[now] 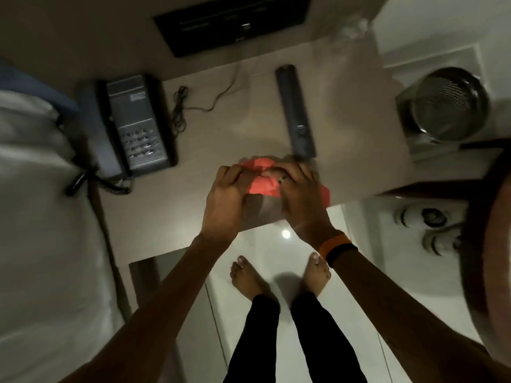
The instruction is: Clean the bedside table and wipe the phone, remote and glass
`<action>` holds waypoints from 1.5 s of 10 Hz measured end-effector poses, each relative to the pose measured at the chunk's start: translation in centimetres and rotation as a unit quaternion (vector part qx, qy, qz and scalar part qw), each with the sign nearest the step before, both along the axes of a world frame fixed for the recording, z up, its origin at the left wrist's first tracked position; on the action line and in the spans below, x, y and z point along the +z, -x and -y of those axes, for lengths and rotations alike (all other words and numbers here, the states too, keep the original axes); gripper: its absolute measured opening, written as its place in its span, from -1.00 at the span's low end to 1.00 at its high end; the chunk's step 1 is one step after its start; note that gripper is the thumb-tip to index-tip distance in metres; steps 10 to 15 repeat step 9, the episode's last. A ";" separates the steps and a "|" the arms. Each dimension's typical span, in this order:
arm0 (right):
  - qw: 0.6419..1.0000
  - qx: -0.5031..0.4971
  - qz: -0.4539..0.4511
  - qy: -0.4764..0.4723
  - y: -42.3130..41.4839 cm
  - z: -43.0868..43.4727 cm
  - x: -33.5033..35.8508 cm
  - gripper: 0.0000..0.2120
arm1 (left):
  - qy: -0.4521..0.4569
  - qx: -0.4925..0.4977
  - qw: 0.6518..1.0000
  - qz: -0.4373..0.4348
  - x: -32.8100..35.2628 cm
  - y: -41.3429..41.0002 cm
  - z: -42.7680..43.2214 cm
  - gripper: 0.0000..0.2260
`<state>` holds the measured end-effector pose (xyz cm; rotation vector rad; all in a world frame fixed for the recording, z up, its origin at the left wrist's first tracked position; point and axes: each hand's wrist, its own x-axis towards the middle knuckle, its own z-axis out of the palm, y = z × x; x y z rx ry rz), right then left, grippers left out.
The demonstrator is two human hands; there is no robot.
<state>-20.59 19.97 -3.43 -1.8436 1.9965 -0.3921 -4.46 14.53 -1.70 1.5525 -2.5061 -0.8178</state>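
Note:
My left hand (226, 200) and my right hand (301, 194) are both closed on a bunched red cloth (261, 185), held just above the front edge of the beige bedside table (221, 125). A black remote (294, 109) lies lengthwise on the table, its near end just beyond my right fingers. The dark desk phone (141, 125) sits at the table's left side with its handset on the cradle. A blurred clear glass (356, 27) stands at the far right corner. A grey patch under the cloth between my hands is unclear.
A thin black cord (193, 103) lies coiled between phone and remote. A black wall panel (232, 20) is behind the table. A white bed (36, 217) borders the left. A metal bin (448, 103) stands on the right floor. My bare feet are on white tiles.

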 end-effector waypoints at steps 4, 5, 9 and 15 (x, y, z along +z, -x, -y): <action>0.917 -0.378 -0.098 0.077 22.0 -24.5 11.6 -0.47 | 0.003 -0.399 0.898 -0.187 8.5 29.6 -13.4 -0.49; 0.900 -0.417 -0.122 -0.001 23.0 -29.7 9.9 -0.47 | 0.055 -0.510 0.854 -0.086 6.6 33.4 -17.7 -0.46; 0.898 -0.425 -0.098 0.055 23.4 -27.4 8.6 -0.51 | 0.163 -0.418 0.892 -0.058 4.9 33.9 -19.1 -0.48; 0.898 -0.425 -0.098 0.055 23.4 -27.4 8.6 -0.51 | 0.163 -0.418 0.892 -0.058 4.9 33.9 -19.1 -0.48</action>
